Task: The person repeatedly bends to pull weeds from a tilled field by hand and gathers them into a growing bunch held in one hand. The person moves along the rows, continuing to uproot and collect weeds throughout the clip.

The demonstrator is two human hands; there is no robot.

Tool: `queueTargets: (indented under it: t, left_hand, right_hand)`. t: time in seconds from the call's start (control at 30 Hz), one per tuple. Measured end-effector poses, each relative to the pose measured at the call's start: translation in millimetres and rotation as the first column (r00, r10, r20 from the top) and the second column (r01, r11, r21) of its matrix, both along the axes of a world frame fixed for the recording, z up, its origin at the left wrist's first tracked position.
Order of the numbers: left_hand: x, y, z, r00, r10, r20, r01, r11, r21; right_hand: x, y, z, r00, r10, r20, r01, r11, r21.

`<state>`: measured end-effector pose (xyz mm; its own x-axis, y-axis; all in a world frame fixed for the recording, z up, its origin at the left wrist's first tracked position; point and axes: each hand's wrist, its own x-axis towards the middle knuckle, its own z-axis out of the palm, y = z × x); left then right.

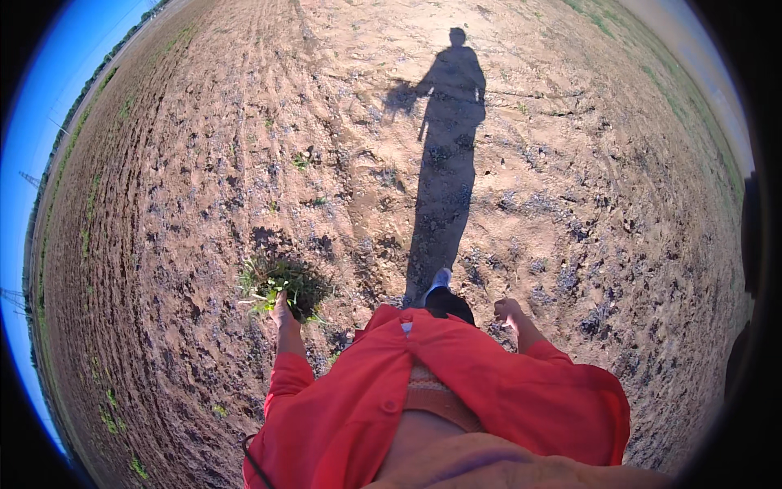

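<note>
A loose bunch of uprooted weeds (295, 287), green with some dry, pale stalks, is gripped in my left hand (283, 313). Its leaves spread out beyond my fingers, over the bare soil. On the other side of my body, my right hand (508, 310) hangs with its fingers curled in. Whether anything is inside that hand I cannot make out. Both forearms come out of the red sleeves of a jacket.
Dry, cloddy brown soil (342, 163) with long furrows lies all around. Small green plants (301, 160) are scattered over it. A shoe (440, 279) shows ahead of me, and my long shadow (446, 147) stretches forward. Pylons (31, 179) stand far left.
</note>
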<state>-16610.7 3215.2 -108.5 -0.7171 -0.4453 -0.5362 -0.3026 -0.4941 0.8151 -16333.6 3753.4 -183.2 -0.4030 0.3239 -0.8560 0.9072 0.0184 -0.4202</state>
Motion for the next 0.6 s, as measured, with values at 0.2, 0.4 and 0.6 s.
queueTargets:
  t: [0.2,0.4,0.6]
  left_hand:
    - [-86,118,-11,0.991,-0.095,0.093,0.082,0.987,0.138]
    - [-135,162,-8,0.979,-0.069,0.194,0.045,0.991,0.126]
    - [-208,216,-18,0.985,0.082,0.150,-0.090,0.995,0.045]
  right_hand:
    - [48,135,-45,0.897,-0.399,0.191,0.355,0.907,0.228]
    - [-100,210,0,0.907,-0.420,-0.014,0.419,0.900,0.119]
    - [-264,197,29,0.968,-0.190,-0.162,0.172,0.978,-0.115]
